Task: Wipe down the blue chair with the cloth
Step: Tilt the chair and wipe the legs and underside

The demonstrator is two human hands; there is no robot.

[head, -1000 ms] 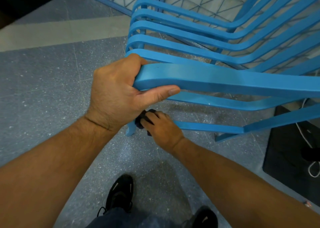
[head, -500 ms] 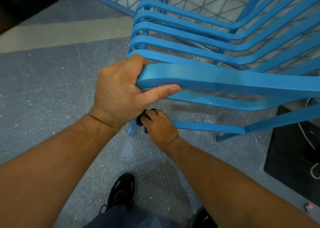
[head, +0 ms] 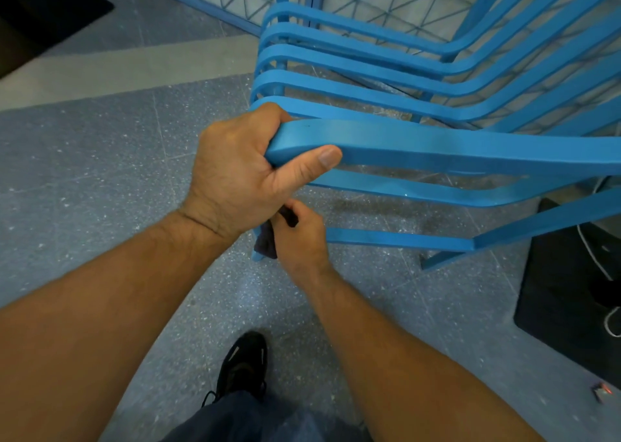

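Two hands: left hand (head: 235, 172) wraps blue chair (head: 437, 142) armrest; right hand (head: 302, 236) clutches cloth (head: 267, 243), mostly hidden.

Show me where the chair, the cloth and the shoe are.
chair (head: 437, 142), head view, on the flat top of the nearest slat.
cloth (head: 266, 244), head view, on the dark fold hanging by the front leg.
shoe (head: 243, 364), head view, on the black upper.

Bright blue slatted chair (head: 437, 145); dark, near-black cloth (head: 267, 240); grey floor (head: 84, 172) speckled white with a pale beige band; black shoe (head: 243, 364); black mat (head: 571, 290) at three o'clock.
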